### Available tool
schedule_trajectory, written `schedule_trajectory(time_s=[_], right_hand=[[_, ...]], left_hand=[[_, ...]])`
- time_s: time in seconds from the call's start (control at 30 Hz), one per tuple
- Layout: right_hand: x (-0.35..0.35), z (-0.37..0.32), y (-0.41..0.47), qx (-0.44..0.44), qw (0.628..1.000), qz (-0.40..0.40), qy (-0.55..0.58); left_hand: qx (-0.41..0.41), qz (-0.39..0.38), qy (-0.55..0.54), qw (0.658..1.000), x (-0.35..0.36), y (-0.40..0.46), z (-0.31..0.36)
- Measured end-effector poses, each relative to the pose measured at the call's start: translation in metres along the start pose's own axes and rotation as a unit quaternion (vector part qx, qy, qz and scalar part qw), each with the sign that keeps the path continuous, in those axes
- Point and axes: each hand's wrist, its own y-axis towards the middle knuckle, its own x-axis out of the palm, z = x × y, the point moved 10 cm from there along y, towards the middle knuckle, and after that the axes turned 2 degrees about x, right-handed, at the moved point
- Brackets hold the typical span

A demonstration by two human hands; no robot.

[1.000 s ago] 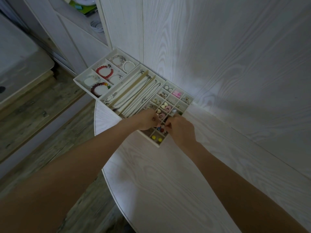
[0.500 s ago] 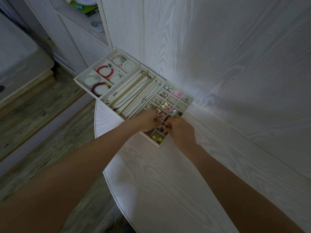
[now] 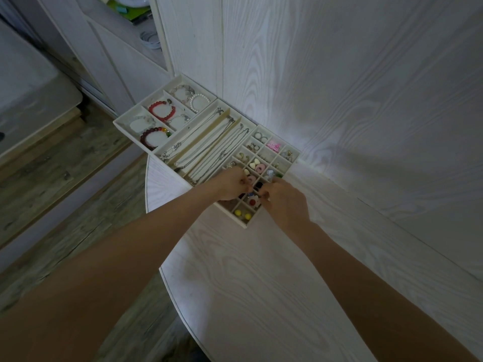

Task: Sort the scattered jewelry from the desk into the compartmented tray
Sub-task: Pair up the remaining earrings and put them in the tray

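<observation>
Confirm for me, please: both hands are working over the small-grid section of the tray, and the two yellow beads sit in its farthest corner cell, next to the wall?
Not quite. In the head view both hands, left hand and right hand, do work over the small-grid section, but the yellow beads sit in its nearest corner cell, by the desk edge side.

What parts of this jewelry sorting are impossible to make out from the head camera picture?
- Whatever the left hand and right hand pinch: too small, covered by curled fingers.
- Compartments of the small-grid tray beneath both hands: hidden.
- The clutter on the shelf at the top: cut off by the frame edge, blurred.
- Necklace pendants: too small and dim.
</observation>
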Motion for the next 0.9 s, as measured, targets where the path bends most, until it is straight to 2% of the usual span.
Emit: schedule_trajectory(time_s=[0.13, 0.47, 0.63, 0.9], right_hand=[[0.005, -0.001, 0.001, 0.011, 0.999, -0.011, 0.028], [0.007, -0.009, 0.002, -0.003, 1.0, 0.0, -0.023], [0.008, -0.015, 0.008, -0.022, 0.999, -0.021, -0.043], [0.013, -0.002, 0.012, 0.045, 0.999, -0.022, -0.003]], left_hand=[[-0.012, -0.001, -0.001, 1.0, -0.001, -0.001, 0.001], [-0.001, 0.023, 0.043, 0.999, -0.004, 0.001, 0.005], [0.043, 0.07, 0.07, 0.994, -0.01, -0.004, 0.018], [0.064, 0.152, 0.127, 0.978, -0.015, -0.009, 0.022]])
